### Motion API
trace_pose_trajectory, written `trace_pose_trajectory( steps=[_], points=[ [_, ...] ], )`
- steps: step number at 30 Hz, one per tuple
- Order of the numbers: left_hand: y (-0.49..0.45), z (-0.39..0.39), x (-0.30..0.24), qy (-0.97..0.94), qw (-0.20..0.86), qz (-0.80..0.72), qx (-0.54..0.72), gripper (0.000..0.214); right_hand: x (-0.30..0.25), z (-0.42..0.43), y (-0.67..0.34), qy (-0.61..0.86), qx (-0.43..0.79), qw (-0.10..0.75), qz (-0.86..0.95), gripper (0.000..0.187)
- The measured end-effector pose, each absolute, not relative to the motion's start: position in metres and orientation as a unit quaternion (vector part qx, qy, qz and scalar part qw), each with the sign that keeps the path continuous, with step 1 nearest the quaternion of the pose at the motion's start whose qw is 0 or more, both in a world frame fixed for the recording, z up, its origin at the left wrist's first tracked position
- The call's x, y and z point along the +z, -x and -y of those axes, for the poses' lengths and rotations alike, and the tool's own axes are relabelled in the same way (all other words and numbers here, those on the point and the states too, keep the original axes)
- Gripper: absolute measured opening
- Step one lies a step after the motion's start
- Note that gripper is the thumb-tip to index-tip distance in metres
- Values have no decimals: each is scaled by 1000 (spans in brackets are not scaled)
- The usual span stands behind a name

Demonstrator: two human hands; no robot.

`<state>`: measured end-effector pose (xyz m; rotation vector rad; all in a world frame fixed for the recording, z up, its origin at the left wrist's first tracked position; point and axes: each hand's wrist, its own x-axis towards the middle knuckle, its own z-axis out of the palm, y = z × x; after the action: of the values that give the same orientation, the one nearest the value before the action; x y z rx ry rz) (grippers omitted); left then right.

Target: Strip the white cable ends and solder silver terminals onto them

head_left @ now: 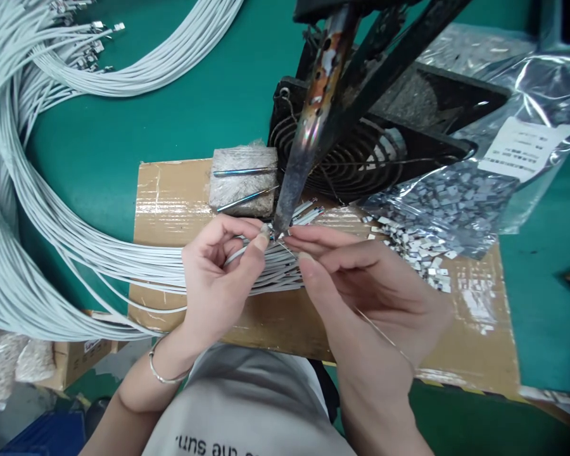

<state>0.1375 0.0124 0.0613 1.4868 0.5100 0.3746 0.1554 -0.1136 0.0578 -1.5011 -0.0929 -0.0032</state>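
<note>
My left hand is closed, pinching a white cable near its end, just left of the tip of a soldering iron that points down from above. My right hand is closed on a thin solder wire, which runs across the palm and out between thumb and fingers towards the tip. A tiny metal piece shows by the right fingertips; whether they grip it I cannot tell. Beneath both hands, a bundle of white cables lies over a cardboard sheet. Fingers partly hide the cable's end.
Behind the iron stands a black fan with a wire guard. Left of it sits a wrapped block with two metal rods on top. Small metal pieces lie loose at right, beside a clear plastic bag. More cables curve across the green table.
</note>
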Motion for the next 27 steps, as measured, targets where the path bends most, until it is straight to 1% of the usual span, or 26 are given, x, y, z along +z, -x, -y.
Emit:
trace_pose_trajectory(
  steps=[27],
  points=[
    [-135,-16,55,-671,694,-171,195,12,56,115,-155,659,-18,749,65,21]
  ],
)
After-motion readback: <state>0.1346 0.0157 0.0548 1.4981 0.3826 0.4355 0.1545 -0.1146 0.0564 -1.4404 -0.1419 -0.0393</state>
